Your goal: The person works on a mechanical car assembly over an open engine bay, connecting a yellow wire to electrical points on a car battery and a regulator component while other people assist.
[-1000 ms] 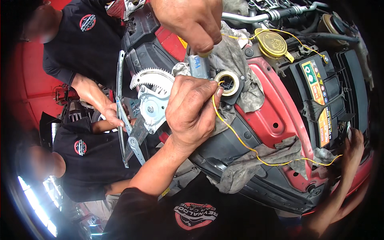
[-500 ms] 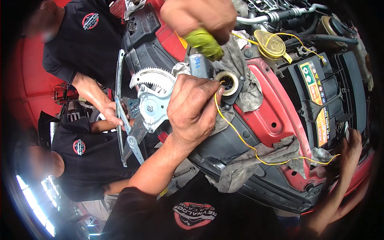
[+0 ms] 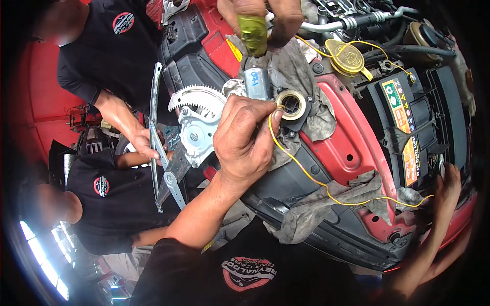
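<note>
My left hand [image 3: 247, 135] pinches a thin yellow wire [image 3: 306, 176] beside a cream ring [image 3: 292, 105] around a black opening. Just above my fingers lies a silver motor [image 3: 256, 83]. To the left is a window regulator [image 3: 194, 135] with a toothed sector. The wire droops rightward to my right hand [image 3: 449, 186], beside the car battery [image 3: 403, 117]. The fingers of that hand are closed near a small grey metal piece; what they hold is unclear. From the top edge another person's hand [image 3: 275, 20], a finger wrapped in yellow-green, hangs above the motor.
Grey rags [image 3: 332, 204] lie over the red and black car front [image 3: 352, 153]. A second yellow wire [image 3: 375, 45] runs past a yellow cap [image 3: 349, 56] to the battery. At left, a co-worker's hand [image 3: 145, 143] touches the regulator's metal arm. Another person stands below.
The other person's hand has lifted away from the motor, uncovering more of it. My left hand has shifted slightly left, and the wire tip has left the ring's opening.
</note>
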Motion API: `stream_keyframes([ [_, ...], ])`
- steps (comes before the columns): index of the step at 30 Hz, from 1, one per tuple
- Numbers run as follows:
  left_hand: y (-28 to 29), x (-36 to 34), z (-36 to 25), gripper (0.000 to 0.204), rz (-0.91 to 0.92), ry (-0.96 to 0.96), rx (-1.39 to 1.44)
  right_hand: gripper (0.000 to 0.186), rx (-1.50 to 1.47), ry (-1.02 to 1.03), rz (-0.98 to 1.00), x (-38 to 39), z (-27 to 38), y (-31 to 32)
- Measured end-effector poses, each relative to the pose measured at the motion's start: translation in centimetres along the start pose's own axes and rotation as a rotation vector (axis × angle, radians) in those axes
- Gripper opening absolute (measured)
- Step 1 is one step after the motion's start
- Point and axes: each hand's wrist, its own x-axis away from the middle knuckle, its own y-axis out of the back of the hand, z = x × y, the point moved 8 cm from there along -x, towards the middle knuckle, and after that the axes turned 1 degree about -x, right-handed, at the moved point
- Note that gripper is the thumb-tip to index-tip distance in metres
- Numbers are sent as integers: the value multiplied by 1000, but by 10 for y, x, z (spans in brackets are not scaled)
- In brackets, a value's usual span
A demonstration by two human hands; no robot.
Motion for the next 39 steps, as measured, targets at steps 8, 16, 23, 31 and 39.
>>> stream_keyframes([
  [8, 8, 4, -2, 12, 1, 193, 233, 34, -9, -106, 103, -2, -11, -7],
  [16, 40, 24, -15, 14, -24, 270, 492, 31, 123, 78, -59, 3, -9, -2],
  [23, 63, 36, -28, 23, 185, 114, 14, 24, 11, 6, 35, -7, 7, 0],
  [31, 64, 47, -22, 25, 316, 108, -67, 21, 12, 60, -30, -8, 12, 4],
  [39, 44, 34, -40, 41, 409, -21, -199, 24, 45, 70, -17, -9, 4, 3],
])
